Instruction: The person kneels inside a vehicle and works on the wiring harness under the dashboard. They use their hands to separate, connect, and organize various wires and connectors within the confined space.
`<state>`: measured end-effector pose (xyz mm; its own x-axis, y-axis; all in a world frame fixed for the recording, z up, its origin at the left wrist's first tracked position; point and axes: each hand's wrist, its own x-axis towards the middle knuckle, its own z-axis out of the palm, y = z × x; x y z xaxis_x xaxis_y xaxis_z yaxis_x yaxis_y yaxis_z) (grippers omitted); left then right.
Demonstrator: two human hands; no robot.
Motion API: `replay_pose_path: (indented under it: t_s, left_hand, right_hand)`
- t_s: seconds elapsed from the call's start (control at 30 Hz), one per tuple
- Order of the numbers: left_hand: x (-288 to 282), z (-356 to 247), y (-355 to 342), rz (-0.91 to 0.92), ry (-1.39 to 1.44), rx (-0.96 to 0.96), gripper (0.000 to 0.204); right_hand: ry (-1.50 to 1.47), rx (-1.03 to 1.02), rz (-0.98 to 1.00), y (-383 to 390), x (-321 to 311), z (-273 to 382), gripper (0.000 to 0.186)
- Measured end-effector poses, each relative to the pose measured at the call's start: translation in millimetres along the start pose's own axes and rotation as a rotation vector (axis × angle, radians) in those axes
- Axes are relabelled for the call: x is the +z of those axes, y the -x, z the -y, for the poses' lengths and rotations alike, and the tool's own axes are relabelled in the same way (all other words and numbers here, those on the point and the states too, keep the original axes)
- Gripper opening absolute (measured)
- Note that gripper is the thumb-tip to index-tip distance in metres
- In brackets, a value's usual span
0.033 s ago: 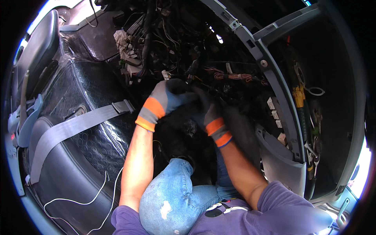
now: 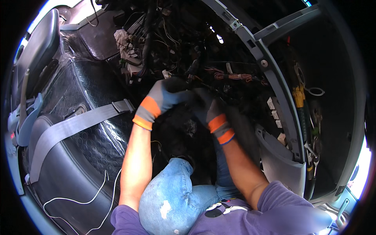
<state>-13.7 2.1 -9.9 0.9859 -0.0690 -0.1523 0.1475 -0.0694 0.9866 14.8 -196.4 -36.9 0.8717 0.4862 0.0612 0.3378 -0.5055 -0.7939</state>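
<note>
Both my hands wear grey gloves with dark fingers and orange-striped cuffs, and they come close together in front of the opened dashboard. My left hand [image 2: 168,95] is closed, its thumb and fingers curled toward each other; whatever lies in them is lost in shadow. Just to its right, my right hand [image 2: 208,106] reaches in with its fingers dark and blurred, so their pose cannot be made out. Beyond the hands hangs a tangle of wires [image 2: 166,37]. A white connector [image 2: 167,74] sits just past my left hand, and a bundled reddish wire harness [image 2: 237,76] lies farther right.
A grey dashboard frame [image 2: 270,74] curves along the right, with small white blocks [image 2: 275,114] beside it. Past it, a dark tray [image 2: 333,129] holds tools and yellow tape. At left are a seat [image 2: 64,152], a grey seat belt [image 2: 78,121] and a loose white cable [image 2: 74,201].
My left hand and forearm have shifted slightly to the left. My right wrist has moved a little right and toward me.
</note>
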Motion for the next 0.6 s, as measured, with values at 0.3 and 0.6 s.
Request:
replay_pose_path:
  t_s: [0.3,0.6]
  left_hand:
    - [14,51,-1,0.277,-0.288,-0.154,0.045]
    - [-32,10,13,0.183,-0.199,-0.122,0.054]
  right_hand:
    - [0.053,0.055,0.292,-31,-20,22,0.025]
    - [-0.283,0.146,0.206,-32,-19,20,0.035]
